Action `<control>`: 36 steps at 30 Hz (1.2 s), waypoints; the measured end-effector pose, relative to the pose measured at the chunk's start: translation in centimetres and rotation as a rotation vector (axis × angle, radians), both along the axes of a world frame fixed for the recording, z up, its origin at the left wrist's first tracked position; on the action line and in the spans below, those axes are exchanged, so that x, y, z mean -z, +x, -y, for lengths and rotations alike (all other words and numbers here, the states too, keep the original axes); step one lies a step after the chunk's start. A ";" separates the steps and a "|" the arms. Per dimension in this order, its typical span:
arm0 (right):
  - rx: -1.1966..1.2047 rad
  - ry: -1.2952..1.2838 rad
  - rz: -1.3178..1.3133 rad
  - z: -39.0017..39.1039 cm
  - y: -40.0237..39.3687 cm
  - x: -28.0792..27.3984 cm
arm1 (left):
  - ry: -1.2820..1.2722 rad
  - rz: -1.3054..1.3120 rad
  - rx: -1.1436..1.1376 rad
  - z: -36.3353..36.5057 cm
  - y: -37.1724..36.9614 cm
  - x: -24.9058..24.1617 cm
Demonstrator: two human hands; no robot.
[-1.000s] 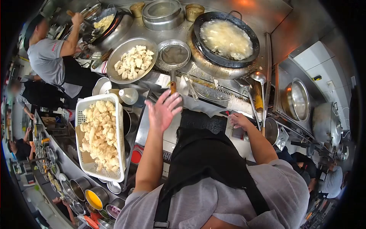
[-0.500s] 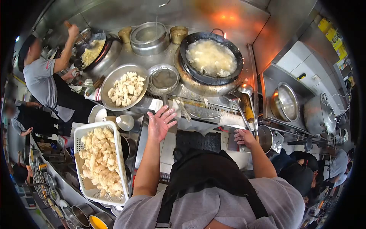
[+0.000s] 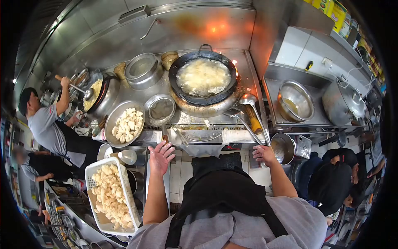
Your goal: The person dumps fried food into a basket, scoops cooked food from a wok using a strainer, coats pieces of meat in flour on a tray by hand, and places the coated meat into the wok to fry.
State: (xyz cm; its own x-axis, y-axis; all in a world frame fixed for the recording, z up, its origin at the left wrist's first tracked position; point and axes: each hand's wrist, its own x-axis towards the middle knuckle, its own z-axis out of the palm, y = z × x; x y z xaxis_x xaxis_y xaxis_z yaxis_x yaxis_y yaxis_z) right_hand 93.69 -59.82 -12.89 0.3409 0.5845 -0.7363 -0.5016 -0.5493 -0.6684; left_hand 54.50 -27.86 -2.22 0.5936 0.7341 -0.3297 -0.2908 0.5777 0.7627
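Observation:
My left hand (image 3: 160, 157) is raised with fingers spread and holds nothing, just below the wooden handle of a round wire strainer (image 3: 160, 108) on the steel stove counter. My right hand (image 3: 263, 154) grips the long handle of a steel ladle (image 3: 247, 100) whose bowl rests beside a black wok (image 3: 203, 78) of bubbling oil with frying pieces. A steel bowl of pale cut pieces (image 3: 125, 123) sits left of the strainer. A white plastic basket of fried pieces (image 3: 110, 196) stands at my lower left.
Flames show at the wok's right rim. A person in a grey shirt (image 3: 47, 126) stirs another wok at the far left. A steel basin (image 3: 295, 101) sits on the right counter, a pot (image 3: 282, 148) below it. Another person (image 3: 338, 180) crouches at my right.
The view has tilted up, so the stove and back wall sit lower in frame. My left hand stays open and has dropped away from the strainer handle. My right hand keeps its grip.

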 end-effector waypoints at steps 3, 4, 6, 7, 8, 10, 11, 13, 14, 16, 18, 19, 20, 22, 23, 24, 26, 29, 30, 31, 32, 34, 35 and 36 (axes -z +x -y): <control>0.025 0.037 -0.016 0.6 0.7 -0.2 | 0.022 -0.013 0.020 -0.4 2.1 -0.6; 0.019 0.040 -0.016 0.8 1.0 -0.1 | 0.015 -0.032 0.013 -0.4 3.0 -1.2; 0.048 0.109 -0.040 1.0 1.5 0.3 | 0.036 -0.069 0.024 -0.5 5.2 -2.3; 0.017 0.113 -0.038 1.1 1.7 0.1 | 0.056 -0.107 0.037 -0.6 5.8 -2.8; 0.040 0.129 -0.038 1.4 1.9 -0.3 | 0.126 -0.039 0.082 -0.9 6.3 -2.8; 0.065 0.162 -0.045 2.0 2.3 -0.2 | 0.109 -0.077 0.067 -1.6 7.5 -3.3; 0.035 0.168 -0.039 2.4 2.4 0.1 | 0.124 -0.090 0.067 -1.9 8.0 -3.6; 0.065 0.174 -0.066 3.0 2.7 0.5 | 0.172 -0.153 0.044 -3.1 8.7 -3.3; 0.044 0.181 -0.068 2.8 2.7 0.4 | 0.212 -0.226 0.052 -3.9 8.8 -3.0; -0.006 0.126 -0.051 2.1 2.1 0.1 | 0.206 -0.273 0.023 -5.5 9.1 -3.0; -0.050 0.135 -0.061 0.7 1.3 0.4 | 0.184 -0.354 -0.041 -7.5 9.4 -3.1; -0.079 0.142 -0.066 -0.3 0.9 0.6 | 0.184 -0.355 -0.050 -9.1 9.3 -3.1; -0.122 0.133 -0.045 -1.5 0.3 0.7 | 0.214 -0.329 -0.067 -11.0 9.1 -3.0; -0.164 0.149 -0.048 -4.0 -0.9 1.3 | 0.256 -0.257 -0.098 -15.6 8.6 -2.4; -0.200 0.161 -0.049 -5.5 -1.8 1.2 | 0.270 -0.284 -0.121 -17.9 8.8 -2.7; -0.207 0.169 -0.035 -7.1 -2.7 0.8 | 0.272 -0.270 -0.139 -20.6 8.9 -2.6; -0.211 0.155 -0.057 -9.9 -4.0 1.3 | 0.275 -0.240 -0.153 -26.2 9.0 -1.7; -0.182 0.094 -0.100 -14.6 -6.1 0.3 | 0.256 -0.225 -0.189 -34.9 9.3 0.5; -0.215 0.074 -0.112 -16.2 -6.6 -0.1 | 0.267 -0.264 -0.205 -37.9 9.4 1.7; -0.247 0.055 -0.122 -17.6 -7.0 -0.4 | 0.278 -0.302 -0.219 -40.9 9.6 3.0; -0.267 0.044 -0.120 -19.0 -7.4 -0.6 | 0.303 -0.325 -0.272 -43.8 10.0 4.5; -0.281 0.014 -0.117 -21.4 -8.1 -1.1 | 0.341 -0.388 -0.263 -50.2 10.8 7.7; -0.274 0.005 -0.109 -22.2 -8.6 -1.7 | 0.390 -0.460 -0.256 -52.8 11.3 8.3; -0.223 -0.033 -0.088 -23.0 -9.1 -2.4 | 0.476 -0.626 -0.289 -55.1 12.2 9.0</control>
State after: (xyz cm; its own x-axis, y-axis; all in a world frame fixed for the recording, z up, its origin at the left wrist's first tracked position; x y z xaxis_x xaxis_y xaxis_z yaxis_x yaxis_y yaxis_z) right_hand 84.60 -36.79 -10.53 0.1404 0.6133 -0.7773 -0.4209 -0.6736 -0.6075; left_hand 66.69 27.23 -11.25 0.1712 0.9735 -0.1519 0.1809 0.1205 0.9761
